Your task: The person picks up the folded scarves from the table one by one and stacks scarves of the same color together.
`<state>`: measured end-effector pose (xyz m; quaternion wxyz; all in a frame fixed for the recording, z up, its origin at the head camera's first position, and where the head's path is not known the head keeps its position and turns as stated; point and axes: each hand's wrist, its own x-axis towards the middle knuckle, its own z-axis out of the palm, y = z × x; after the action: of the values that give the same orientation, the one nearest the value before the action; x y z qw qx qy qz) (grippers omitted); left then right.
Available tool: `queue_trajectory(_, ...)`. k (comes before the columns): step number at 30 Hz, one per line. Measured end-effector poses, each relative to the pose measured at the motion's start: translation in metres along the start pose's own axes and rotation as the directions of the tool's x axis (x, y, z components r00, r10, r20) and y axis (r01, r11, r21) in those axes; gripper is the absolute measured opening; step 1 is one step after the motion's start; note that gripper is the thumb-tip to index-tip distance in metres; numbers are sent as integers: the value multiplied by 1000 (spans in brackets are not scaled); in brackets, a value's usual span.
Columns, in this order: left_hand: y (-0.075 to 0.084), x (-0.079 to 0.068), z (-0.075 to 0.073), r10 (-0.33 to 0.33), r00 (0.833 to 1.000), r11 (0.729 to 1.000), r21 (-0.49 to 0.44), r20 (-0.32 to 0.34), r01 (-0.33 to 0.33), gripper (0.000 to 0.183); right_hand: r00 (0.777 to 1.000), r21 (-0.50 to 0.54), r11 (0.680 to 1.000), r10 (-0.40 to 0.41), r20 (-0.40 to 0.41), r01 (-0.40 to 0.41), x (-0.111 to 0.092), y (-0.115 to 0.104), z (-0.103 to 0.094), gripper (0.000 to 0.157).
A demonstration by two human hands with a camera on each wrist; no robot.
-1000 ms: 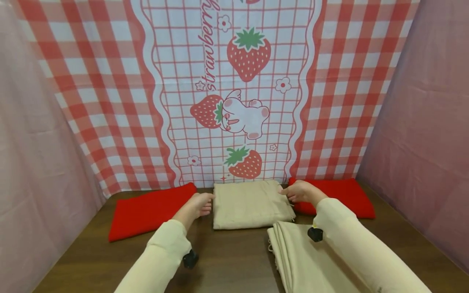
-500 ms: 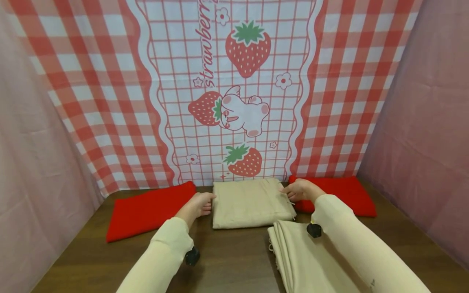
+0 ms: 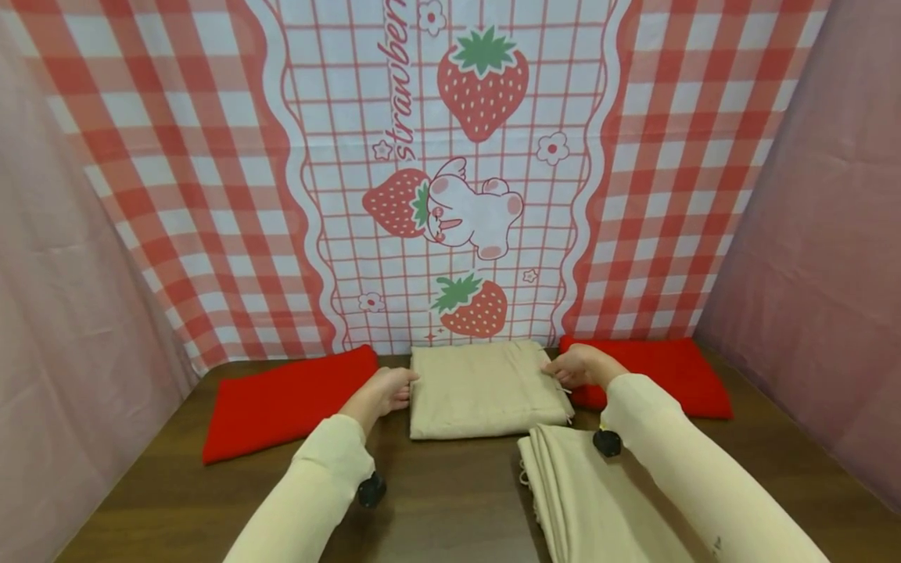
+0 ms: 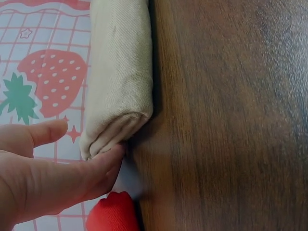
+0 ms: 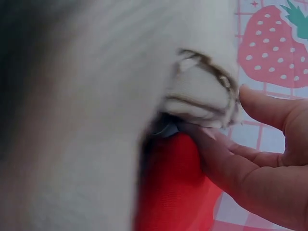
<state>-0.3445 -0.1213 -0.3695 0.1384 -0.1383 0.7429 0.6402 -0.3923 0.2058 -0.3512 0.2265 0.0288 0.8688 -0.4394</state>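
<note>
A folded beige cloth (image 3: 486,391) lies flat at the back of the table, between my two hands. At its left end, my left hand (image 3: 387,391) touches the layered edge with extended fingers; its thumb (image 4: 50,131) stands apart from the cloth in the left wrist view. My right hand (image 3: 580,366) is at the opposite end. In the right wrist view its fingers (image 5: 224,154) reach the bottom of the layered end, and the thumb (image 5: 260,103) meets the far side. Neither hand curls round the cloth.
Folded red cloths lie to the left (image 3: 288,403) and right (image 3: 655,375) of the beige one. Another folded beige cloth (image 3: 598,493) lies in front, partly under my right forearm. A strawberry-print curtain (image 3: 450,195) hangs directly behind the wooden table (image 3: 443,500).
Both hands stay at the ends of the beige cloth, with the left fingers slightly closer in against its edge. The head view has shifted slightly; the cloths otherwise look the same.
</note>
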Motion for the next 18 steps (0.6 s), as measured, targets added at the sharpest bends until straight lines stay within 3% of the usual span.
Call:
queue_trajectory(3, 0, 2, 2, 2, 1000, 1000, 15, -7, -1, 56, 1000, -1, 1000, -20, 20, 20, 2, 1, 0, 15)
queue_trajectory(8, -1, 5, 3, -17, 1000, 1000, 3, 2, 17, 56, 998, 28, 999, -28, 52, 27, 3, 3, 0, 28)
queue_trajectory(14, -2, 10, 4, -40, 999, 999, -16, -2, 40, 57, 997, 29, 999, -34, 68, 32, 4, 3, 5, 15)
queue_trajectory(18, 0, 11, 5, -50, 998, 999, -15, -34, 49, 42, 999, -31, 999, -28, 41, 29, 5, -1, 9, 34)
